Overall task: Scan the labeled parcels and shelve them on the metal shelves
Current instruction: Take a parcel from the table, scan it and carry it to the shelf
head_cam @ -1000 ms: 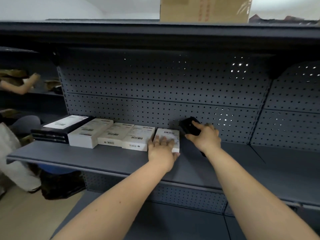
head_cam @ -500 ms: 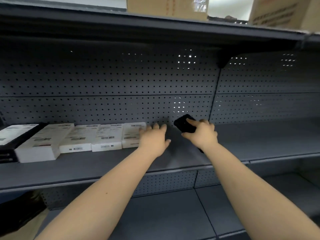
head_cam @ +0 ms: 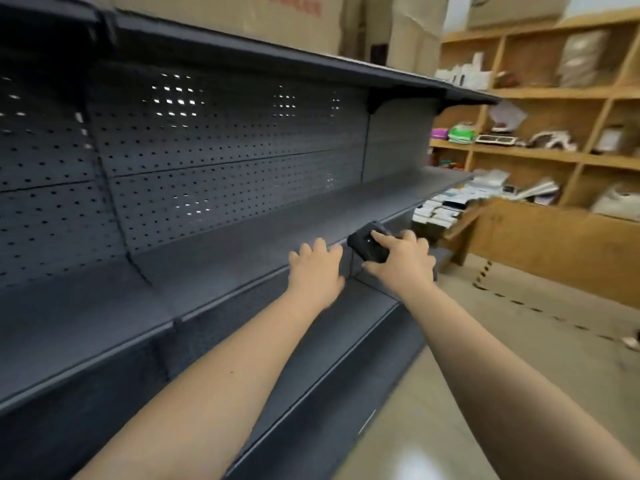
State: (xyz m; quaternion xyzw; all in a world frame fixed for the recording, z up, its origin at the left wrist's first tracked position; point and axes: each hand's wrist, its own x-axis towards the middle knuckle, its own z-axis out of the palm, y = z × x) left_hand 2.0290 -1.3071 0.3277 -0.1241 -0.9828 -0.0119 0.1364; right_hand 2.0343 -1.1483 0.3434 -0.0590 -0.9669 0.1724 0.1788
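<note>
The dark grey metal shelf (head_cam: 221,258) runs from the left edge toward the centre right, its board bare in this view. My left hand (head_cam: 317,271) hovers over the shelf's front edge, fingers spread and loosely bent, holding nothing. Just to its right, my right hand (head_cam: 403,259) grips a black handheld scanner (head_cam: 367,244), index finger laid on top. A stack of white labeled parcels (head_cam: 441,211) lies past the far end of the shelf, beside a wooden table. The parcels shelved earlier are out of view.
A perforated back panel (head_cam: 214,157) rises behind the shelf, and a lower shelf board (head_cam: 322,344) juts out beneath. Cardboard boxes (head_cam: 277,19) sit on top. A wooden table (head_cam: 540,237) and wooden racks (head_cam: 554,98) of goods stand at right. Beige floor (head_cam: 519,327) lies between.
My view has swung right, so the row of white parcels has left the frame. My left hand has come off the last parcel and moved right with the right hand and scanner.
</note>
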